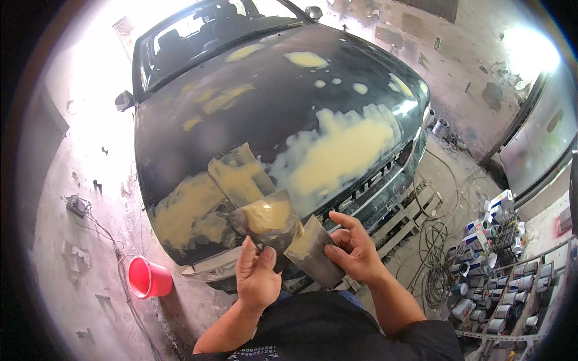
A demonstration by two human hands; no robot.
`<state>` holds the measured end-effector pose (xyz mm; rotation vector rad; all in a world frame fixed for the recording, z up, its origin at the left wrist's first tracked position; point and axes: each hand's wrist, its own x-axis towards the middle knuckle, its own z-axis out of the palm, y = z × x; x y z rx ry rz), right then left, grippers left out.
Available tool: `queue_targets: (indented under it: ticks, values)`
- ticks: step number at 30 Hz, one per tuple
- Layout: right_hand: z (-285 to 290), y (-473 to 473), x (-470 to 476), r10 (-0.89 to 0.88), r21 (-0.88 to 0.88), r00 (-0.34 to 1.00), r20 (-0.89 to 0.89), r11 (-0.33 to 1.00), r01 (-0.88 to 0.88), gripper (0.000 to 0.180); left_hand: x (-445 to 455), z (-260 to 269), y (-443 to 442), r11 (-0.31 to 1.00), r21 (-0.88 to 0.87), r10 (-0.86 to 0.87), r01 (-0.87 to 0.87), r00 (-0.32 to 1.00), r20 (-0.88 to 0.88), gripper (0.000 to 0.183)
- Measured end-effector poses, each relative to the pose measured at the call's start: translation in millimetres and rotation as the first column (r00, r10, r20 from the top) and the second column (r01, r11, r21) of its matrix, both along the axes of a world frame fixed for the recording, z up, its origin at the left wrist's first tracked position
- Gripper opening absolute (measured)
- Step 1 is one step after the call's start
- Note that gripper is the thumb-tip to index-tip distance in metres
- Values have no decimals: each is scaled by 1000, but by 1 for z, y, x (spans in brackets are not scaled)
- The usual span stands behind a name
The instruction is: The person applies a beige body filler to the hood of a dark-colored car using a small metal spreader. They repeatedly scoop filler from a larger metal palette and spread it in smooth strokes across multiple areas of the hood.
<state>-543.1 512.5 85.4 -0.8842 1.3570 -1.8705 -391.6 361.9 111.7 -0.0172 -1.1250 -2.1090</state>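
Note:
My left hand (258, 275) holds a dark, flat mixing board (280, 203) by its near edge, with a glossy mound of yellow body filler (266, 215) on it. In my right hand (354, 252) is a flat filler spreader (316, 252), gripped at its right side; yellow filler coats its upper left part, close beside the board. Beyond both hands lies a dark car hood (271, 117). A broad pale yellow filler patch (343, 153) covers its front right area, thinner smeared filler (189, 207) its front left, and smaller spots dot the rear.
A red bucket (151, 277) stands on the floor at left, near a cable. To the right are a wooden pallet (406, 225), coiled hoses (433, 270) and a metal rack (510, 336) with many cans. The car's grille (379, 176) faces me.

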Motion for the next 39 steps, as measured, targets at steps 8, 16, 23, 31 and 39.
queue_targets:
  ticks: [8,16,23,31,39]
  values:
    - [20,-7,-17,29,-66,998,-58,997,-33,72,11,7,-11,726,-677,245,122,874,420,44]
    - [42,-4,-33,-69,-209,994,-81,977,51,76,14,16,-22,421,-867,394,266,808,439,35]
    - [84,-6,-41,84,-147,660,-746,947,-287,77,22,0,-53,929,-186,-199,320,854,480,34]
    - [79,-18,-46,291,67,660,-693,937,-342,70,23,3,-50,937,-150,-196,316,828,525,29]
    - [70,-21,-37,-128,95,616,-777,944,317,57,13,1,-30,994,-91,-17,60,910,415,35]
